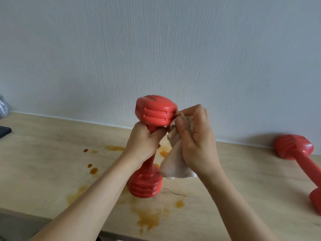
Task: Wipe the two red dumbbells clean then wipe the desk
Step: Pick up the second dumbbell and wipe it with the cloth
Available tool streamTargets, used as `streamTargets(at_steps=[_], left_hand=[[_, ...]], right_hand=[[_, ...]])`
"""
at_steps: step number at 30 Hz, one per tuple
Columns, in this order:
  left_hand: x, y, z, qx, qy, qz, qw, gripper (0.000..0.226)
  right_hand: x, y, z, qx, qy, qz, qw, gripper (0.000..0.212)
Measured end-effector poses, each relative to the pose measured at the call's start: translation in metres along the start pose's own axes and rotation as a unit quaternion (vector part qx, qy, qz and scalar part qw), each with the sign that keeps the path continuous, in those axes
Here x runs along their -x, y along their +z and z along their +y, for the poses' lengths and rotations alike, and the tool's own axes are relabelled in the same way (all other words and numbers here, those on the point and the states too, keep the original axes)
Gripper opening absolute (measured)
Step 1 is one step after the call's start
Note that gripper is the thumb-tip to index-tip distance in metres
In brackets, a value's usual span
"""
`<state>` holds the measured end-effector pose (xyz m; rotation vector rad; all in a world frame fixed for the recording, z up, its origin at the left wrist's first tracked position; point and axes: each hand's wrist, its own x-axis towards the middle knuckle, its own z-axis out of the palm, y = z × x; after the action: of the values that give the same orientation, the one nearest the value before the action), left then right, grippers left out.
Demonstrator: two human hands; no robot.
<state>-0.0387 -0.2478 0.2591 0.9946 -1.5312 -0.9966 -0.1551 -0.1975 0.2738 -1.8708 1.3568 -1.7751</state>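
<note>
Held dumbbell: a red plastic dumbbell with ribbed, blocky heads (152, 146) stands close to upright in the middle of the scene, tilted slightly, upper head raised, lower head down at the desk surface; whether it rests on the wood I cannot tell.
Left hand: the left hand (144, 141) has its fingers curled round the dumbbell's bar just under the upper head, gripping it.
Right hand: the right hand (196, 136) pinches a crumpled, off-white, stained cloth (175, 164), with thumb and fingertips pressing it against the right side of the upper head.
Cloth: bunched at the top under the fingers, the rest hanging loose below the palm, its lower edge near the lower head.
Second dumbbell: another red plastic dumbbell (302, 159) lies on its side at the far right, one head by the wall, the other near the right edge of view, well apart from both hands.
Desk: a light wooden desk top (52, 171) carries orange-brown liquid stains (147, 218), drops to the left of the held dumbbell and a larger smear near the front edge.
Wall: a pale, finely ribbed wall (156, 49) runs along the far edge of the desk.
Far left: a dark flat object (4, 131) lies at the left edge, too cropped to identify.
</note>
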Motion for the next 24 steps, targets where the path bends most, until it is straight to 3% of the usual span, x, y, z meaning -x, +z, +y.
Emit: streamTargets(at_steps=[4, 9, 15, 21, 24], left_hand=[[0.000, -0.001, 0.000, -0.021, -0.023, 0.028, 0.999, 0.030], [0.002, 0.001, -0.003, 0.002, -0.011, 0.000, 1.000, 0.024], [0.001, -0.002, -0.002, -0.008, -0.004, 0.020, 1.000, 0.034], [0.004, 0.000, -0.004, 0.028, 0.018, -0.058, 0.998, 0.022], [0.004, -0.001, -0.003, 0.025, 0.028, -0.074, 0.997, 0.024]], right_hand=[[0.006, 0.007, -0.008, 0.031, -0.072, -0.044, 0.996, 0.005], [-0.004, -0.005, 0.005, 0.022, 0.008, -0.025, 0.999, 0.011], [0.004, 0.002, -0.010, 0.035, -0.096, -0.067, 0.993, 0.004], [-0.001, -0.008, 0.018, -0.081, 0.039, -0.061, 0.994, 0.015], [-0.003, -0.010, 0.024, -0.095, 0.060, -0.065, 0.992, 0.015]])
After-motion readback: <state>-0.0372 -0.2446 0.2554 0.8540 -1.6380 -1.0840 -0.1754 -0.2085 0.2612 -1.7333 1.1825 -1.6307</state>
